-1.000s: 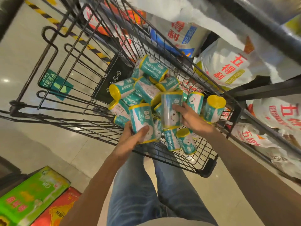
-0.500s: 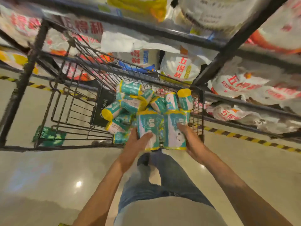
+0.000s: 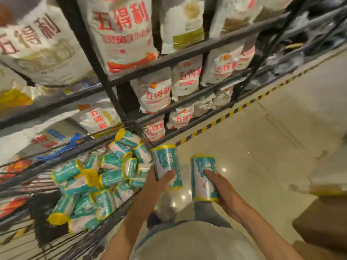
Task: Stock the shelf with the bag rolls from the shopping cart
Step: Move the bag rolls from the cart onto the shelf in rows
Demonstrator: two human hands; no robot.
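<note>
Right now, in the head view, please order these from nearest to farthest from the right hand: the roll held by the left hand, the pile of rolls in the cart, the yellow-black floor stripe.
Measured from the right hand:
1. Roll held by the left hand, just to its left.
2. Pile of rolls in the cart, farther left.
3. Yellow-black floor stripe, ahead along the shelf base.

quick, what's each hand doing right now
Left hand: grips one teal bag roll, upright.
Right hand: grips another teal bag roll, upright.
</note>
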